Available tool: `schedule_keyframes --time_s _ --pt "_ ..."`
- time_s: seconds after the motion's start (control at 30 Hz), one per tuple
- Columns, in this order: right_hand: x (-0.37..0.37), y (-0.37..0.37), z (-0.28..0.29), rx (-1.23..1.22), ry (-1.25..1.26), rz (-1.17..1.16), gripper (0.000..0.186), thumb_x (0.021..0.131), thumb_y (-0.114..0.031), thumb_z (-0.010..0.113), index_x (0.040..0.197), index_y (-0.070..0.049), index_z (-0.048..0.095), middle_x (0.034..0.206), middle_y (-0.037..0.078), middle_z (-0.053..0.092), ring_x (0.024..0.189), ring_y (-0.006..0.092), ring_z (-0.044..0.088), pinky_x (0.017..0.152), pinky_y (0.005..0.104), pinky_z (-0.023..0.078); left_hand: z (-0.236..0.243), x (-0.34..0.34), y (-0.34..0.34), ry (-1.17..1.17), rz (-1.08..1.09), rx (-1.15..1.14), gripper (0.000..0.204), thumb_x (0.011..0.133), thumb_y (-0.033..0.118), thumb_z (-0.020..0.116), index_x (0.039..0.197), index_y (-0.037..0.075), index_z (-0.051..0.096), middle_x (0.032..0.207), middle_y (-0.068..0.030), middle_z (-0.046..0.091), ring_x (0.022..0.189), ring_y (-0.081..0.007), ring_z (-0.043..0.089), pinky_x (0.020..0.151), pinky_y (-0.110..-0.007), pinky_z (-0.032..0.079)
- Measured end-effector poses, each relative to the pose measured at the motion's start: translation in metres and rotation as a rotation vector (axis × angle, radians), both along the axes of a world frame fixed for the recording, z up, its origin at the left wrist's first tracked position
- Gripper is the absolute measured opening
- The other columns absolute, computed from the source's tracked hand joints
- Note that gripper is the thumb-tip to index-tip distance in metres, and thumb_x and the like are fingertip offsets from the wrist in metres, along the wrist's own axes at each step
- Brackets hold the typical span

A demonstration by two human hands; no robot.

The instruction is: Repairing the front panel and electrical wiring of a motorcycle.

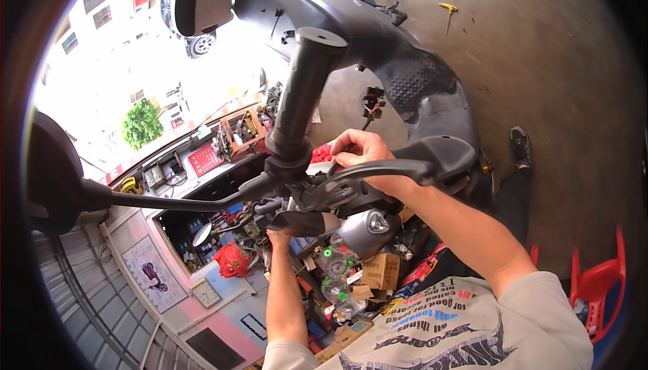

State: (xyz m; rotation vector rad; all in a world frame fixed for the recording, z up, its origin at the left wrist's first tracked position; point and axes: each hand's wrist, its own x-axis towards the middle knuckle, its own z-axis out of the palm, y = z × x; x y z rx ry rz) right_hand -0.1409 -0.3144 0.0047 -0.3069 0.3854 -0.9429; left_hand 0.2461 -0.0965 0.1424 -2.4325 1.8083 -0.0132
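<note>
A dark grey scooter fills the middle, its handlebar grip (302,90) close to me and pointing up. My right hand (368,152) is beside the curved brake lever (385,167), thumb and fingers pinched together near the lever's pivot. Whatever lies between those fingertips is too small or hidden to name. Lower down, my left hand (278,237) is at a dark, smooth cover piece (300,223) under the handlebar; its fingers are mostly hidden behind that piece. A silver-grey panel with a lamp (368,227) shows to the right of the cover.
The mirror (50,174) reaches out left on a long stem. A yellow-handled tool (447,11) lies on the floor at the far right. Clear bottles (334,262) and a cardboard box (381,271) are piled below the handlebar. A red chair (601,289) stands at the right.
</note>
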Motion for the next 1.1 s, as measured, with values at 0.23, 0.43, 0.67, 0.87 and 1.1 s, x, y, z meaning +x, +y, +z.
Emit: schedule_keyframes --time_s 0.23,0.43,0.67,0.87,1.1 --pt "-0.028 -0.014 0.028 0.032 0.078 0.394 0.021 0.088 -0.009 0.051 0.106 -0.002 0.058 0.06 0.0 0.055 0.048 0.0054 0.052 0.045 0.0205 0.042 0.018 -0.005 -0.003 -0.244 -0.11 0.22 0.023 0.063 0.018 0.072 0.082 0.005 0.07 0.084 -0.0102 0.07 0.083 -0.0274 0.066 0.073 -0.038 0.05" --pt "-0.037 -0.046 0.055 -0.031 0.11 0.216 0.017 0.087 -0.009 0.052 0.096 0.002 0.062 0.064 0.006 0.06 0.053 0.0078 0.053 0.051 0.0238 0.043 0.01 0.025 0.018 -0.097 0.025 0.004 0.022 0.067 0.022 0.071 0.082 0.006 0.068 0.079 -0.0091 0.068 0.075 -0.0273 0.066 0.07 -0.038 0.05" --pt "-0.015 -0.057 0.06 -0.572 0.391 0.381 0.027 0.076 -0.017 0.062 0.101 -0.006 0.064 0.099 0.018 0.066 0.098 0.0316 0.062 0.084 0.0397 0.047 -0.006 0.0 0.009 -0.045 0.283 -0.17 0.045 0.067 0.005 0.07 0.11 -0.001 0.057 0.097 -0.0172 0.065 0.087 -0.0291 0.062 0.077 -0.039 0.049" --pt "0.041 -0.052 0.013 -0.557 0.05 0.672 0.031 0.085 -0.032 0.066 0.104 -0.007 0.063 0.097 0.008 0.065 0.097 0.0149 0.059 0.083 0.0328 0.046 -0.014 -0.009 -0.001 -0.057 0.376 -0.145 0.065 0.067 -0.007 0.051 0.13 0.001 0.041 0.132 -0.0257 0.04 0.12 -0.0441 0.043 0.101 -0.044 0.04" --pt "0.033 -0.043 -0.014 -0.986 0.326 0.505 0.021 0.072 -0.011 0.066 0.091 -0.004 0.066 0.086 0.008 0.062 0.081 0.0243 0.062 0.073 0.0301 0.049 -0.008 -0.03 -0.018 0.019 0.211 -0.281 0.061 0.067 -0.006 0.058 0.125 0.004 0.042 0.13 -0.0261 0.042 0.125 -0.0447 0.038 0.105 -0.045 0.035"
